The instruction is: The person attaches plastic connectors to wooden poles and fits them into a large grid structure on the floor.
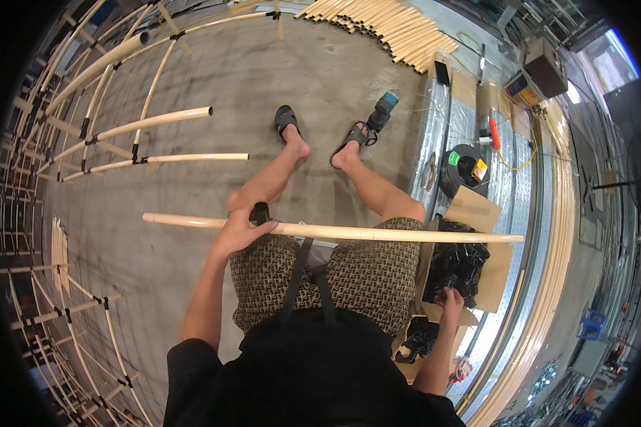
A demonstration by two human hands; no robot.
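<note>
A long cream-coloured pipe (377, 233) lies crosswise over my thighs. My left hand (243, 233) is closed around its left part, thumb along the top. At that hand's fingertips a black pipe joint (261, 212) stands against the pipe; whether it is fitted on cannot be made out. On my right, an open cardboard box (497, 274) holds a heap of black plastic joints (457, 265). My right hand (449, 300) is at the near side of this heap with its fingers curled together. What they pinch, if anything, is hidden.
Beside the box, a second box holds black parts (419, 338). A black spool (464, 171) and an orange-handled tool (495, 135) rest on metal profiles. A cordless power tool (383, 112) stands by my right foot. Pipe frames (142, 160) fill the left; cut pipes (384, 28) lie ahead.
</note>
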